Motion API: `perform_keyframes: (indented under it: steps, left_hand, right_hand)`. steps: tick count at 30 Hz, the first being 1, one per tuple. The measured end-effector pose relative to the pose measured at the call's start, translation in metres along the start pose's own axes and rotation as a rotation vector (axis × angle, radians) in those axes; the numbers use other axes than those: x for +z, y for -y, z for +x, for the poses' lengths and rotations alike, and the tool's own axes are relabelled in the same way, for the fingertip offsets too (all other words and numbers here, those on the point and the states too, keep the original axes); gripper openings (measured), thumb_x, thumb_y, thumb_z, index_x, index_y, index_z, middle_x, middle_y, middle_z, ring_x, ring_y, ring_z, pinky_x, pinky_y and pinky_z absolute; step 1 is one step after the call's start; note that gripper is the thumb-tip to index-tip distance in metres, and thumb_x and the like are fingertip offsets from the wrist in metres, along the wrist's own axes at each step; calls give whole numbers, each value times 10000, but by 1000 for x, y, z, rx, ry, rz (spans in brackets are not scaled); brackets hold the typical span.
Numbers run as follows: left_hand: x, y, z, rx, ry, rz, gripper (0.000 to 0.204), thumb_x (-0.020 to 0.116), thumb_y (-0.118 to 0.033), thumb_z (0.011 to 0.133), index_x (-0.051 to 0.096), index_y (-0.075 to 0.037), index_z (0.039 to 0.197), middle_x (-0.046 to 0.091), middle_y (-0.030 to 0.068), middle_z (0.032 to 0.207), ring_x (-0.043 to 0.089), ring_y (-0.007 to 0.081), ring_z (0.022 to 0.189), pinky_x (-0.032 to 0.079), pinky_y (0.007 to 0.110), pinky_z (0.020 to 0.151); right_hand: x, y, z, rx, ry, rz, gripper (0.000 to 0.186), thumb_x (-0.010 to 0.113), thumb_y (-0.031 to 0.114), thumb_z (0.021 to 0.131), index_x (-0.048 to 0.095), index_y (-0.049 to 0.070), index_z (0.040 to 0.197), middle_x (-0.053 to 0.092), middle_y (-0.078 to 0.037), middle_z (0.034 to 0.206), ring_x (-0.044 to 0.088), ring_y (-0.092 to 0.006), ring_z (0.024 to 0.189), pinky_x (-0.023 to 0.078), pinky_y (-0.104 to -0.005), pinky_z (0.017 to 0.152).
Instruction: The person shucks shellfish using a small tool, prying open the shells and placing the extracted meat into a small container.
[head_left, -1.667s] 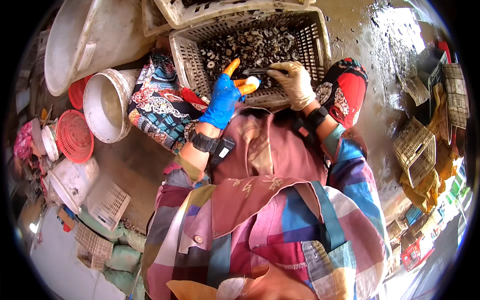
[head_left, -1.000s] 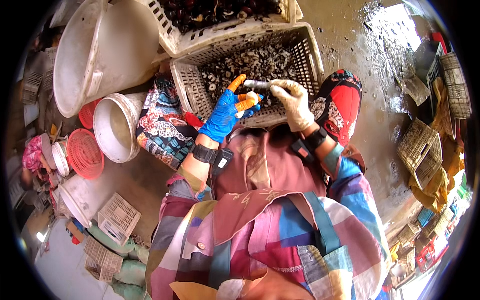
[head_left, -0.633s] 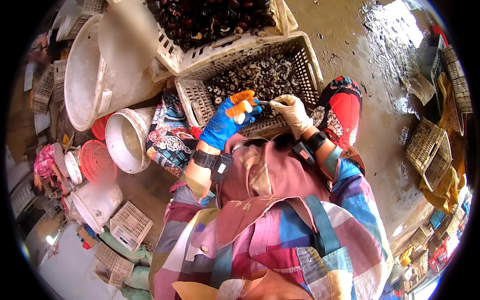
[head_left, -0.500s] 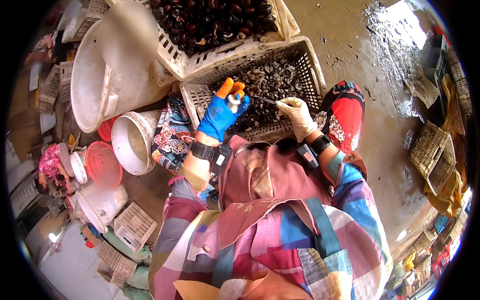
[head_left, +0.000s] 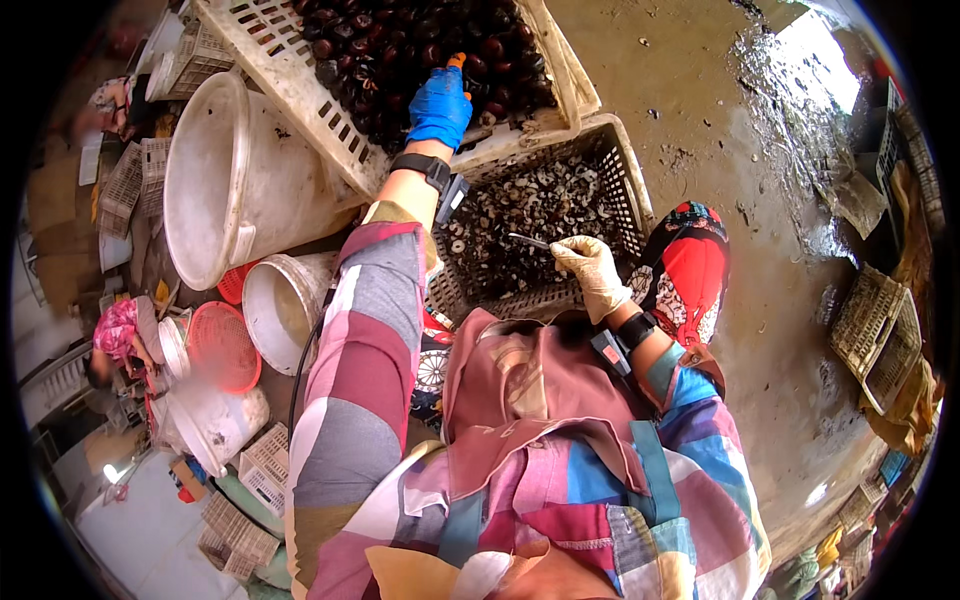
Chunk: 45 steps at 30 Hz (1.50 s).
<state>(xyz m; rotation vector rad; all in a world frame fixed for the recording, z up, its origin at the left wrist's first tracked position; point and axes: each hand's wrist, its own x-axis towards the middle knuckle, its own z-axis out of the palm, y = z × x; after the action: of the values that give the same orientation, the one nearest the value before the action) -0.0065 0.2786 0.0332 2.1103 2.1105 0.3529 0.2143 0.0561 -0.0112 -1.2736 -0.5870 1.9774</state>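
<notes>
At the far crate [head_left: 285, 90], the left hand [head_left: 440, 105] is extended, grip unclear, and a crosswise, left-pointing tool [head_left: 530, 241] is pinched by the right hand [head_left: 594, 276].

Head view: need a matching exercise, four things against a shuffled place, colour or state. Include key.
1. Left hand
2. Right hand
3. Lower crate
4. Round strainer

A. holds a thin metal tool
B. red
C. at dark rounded pieces in the upper crate
D. contains pale and dark bits

Pairs: 1-C, 2-A, 3-D, 4-B
</notes>
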Motion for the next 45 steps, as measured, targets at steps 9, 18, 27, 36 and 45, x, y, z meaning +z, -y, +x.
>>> perform_keyframes:
  steps: [9, 18, 27, 36, 45]
  left_hand:
    - [-33, 32, -57, -328, 369, -1622, 463, 540, 63, 799, 469, -12, 1250, 565, 99, 1006, 602, 198, 845, 479, 213, 615]
    - [-30, 4, -181, -423, 406, -1552, 442, 666, 12, 750, 541, -85, 1163, 591, -11, 916, 517, 54, 721, 417, 183, 596]
    - [-16, -2, -226, -233, 316, -1221, 374, 736, -86, 726, 610, -29, 1074, 629, 0, 851, 534, 51, 687, 442, 183, 607]
    - [-4, -6, -264, -453, 323, -1293, 299, 761, -158, 704, 658, -6, 940, 638, -2, 750, 532, 40, 624, 440, 200, 551]
    - [-10, -2, -262, -631, 469, -1490, 243, 717, -145, 754, 649, -46, 965, 639, -15, 805, 526, 38, 622, 417, 186, 545]
  right_hand:
    - [1, -6, 6, -134, 25, -16, 123, 600, 165, 853, 603, 57, 794, 597, 7, 692, 515, -63, 621, 402, -206, 620]
    - [29, 19, 5, -249, 44, -135, 132, 527, 168, 899, 539, 63, 820, 555, 19, 691, 441, -46, 607, 365, -188, 578]
    - [53, 18, 0, -375, 78, -389, 126, 670, 48, 783, 638, 13, 900, 624, 2, 816, 538, -57, 723, 454, -205, 678]
    - [31, -10, 3, -366, -3, -562, 139, 691, 100, 771, 660, 23, 882, 642, -8, 793, 543, -57, 728, 449, -208, 682]
    - [34, -6, 0, -408, -6, -572, 149, 697, 81, 758, 660, 20, 888, 642, -24, 803, 551, -70, 729, 455, -217, 684]
